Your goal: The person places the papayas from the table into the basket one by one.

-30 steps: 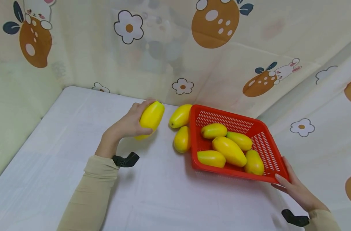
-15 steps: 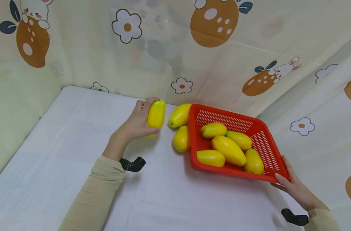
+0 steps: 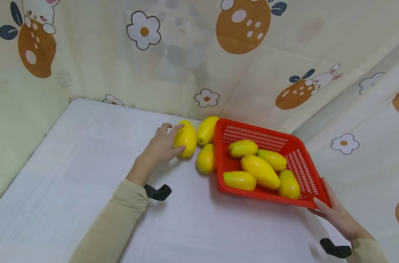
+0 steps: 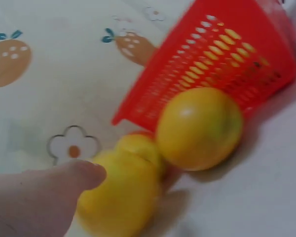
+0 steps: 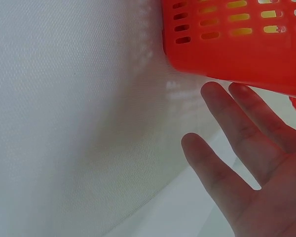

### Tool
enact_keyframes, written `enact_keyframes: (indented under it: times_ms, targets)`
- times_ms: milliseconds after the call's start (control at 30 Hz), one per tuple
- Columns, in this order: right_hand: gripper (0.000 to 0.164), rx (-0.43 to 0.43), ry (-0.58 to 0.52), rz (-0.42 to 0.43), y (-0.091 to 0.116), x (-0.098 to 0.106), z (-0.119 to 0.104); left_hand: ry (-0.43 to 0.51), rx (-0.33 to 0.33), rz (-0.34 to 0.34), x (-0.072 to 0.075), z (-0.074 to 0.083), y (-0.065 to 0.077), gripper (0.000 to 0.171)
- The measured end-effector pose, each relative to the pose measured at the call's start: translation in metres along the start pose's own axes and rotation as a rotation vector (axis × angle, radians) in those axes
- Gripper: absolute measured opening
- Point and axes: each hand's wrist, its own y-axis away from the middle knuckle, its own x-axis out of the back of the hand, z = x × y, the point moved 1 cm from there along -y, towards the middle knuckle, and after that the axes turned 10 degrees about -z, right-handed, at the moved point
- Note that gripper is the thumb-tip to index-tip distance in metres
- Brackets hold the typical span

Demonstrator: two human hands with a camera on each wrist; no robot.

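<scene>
At a yellow mango (image 3: 187,140) on the table, my left hand (image 3: 160,146) has its fingers loosely spread, with thumb and forefinger beside the fruit. In the left wrist view, the thumb lies against this mango (image 4: 121,202), which is blurred. Two more mangoes stand between it and the red basket: one at the back (image 3: 207,130) and one nearer (image 3: 206,159). My right hand (image 3: 342,217) holds the near right corner of the basket (image 3: 268,197), thumb on the rim. In the right wrist view, straight fingers reach under the basket (image 5: 237,57). Several mangoes (image 3: 260,171) lie inside.
A white cloth covers the table (image 3: 97,164). Behind it hangs a cream curtain (image 3: 173,73) printed with flowers and rabbits, close to the back edge. Another curtain (image 3: 367,117) runs along the right side, near the right hand.
The left hand has moved right and lowered its mango beside the other two, and its grip has loosened. The back mango has shifted slightly right. The right hand and basket have stayed put.
</scene>
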Motion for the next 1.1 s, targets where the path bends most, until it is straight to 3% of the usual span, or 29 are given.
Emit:
enact_keyframes:
  times_ms: [100, 233, 433, 600, 733, 933, 1100]
  targets:
    - [0.075, -0.005, -0.016, 0.000, 0.001, -0.001, 0.002, 0.006, 0.009, -0.013, -0.018, 0.004, -0.006, 0.074]
    - [0.075, -0.028, 0.002, 0.009, 0.001, -0.001, 0.001, 0.000, -0.018, 0.022, -0.033, 0.009, -0.012, 0.077]
    - [0.076, -0.012, 0.026, 0.017, -0.001, 0.000, -0.006, -0.134, -0.072, 0.092, -0.034, 0.011, -0.020, 0.082]
    - [0.075, 0.000, 0.020, 0.007, -0.003, -0.004, -0.008, -0.181, -0.076, 0.040, -0.037, 0.011, -0.030, 0.075]
    - [0.076, -0.011, 0.015, 0.006, -0.002, -0.005, -0.006, -0.167, -0.065, 0.020, -0.039, 0.014, -0.036, 0.068]
    - [0.076, -0.011, 0.014, 0.020, -0.001, -0.005, -0.003, -0.118, -0.049, 0.113, -0.040, 0.019, -0.045, 0.057]
    - [0.076, -0.010, 0.011, 0.028, 0.003, -0.002, -0.001, -0.102, -0.081, 0.197, -0.040, 0.020, -0.053, 0.052]
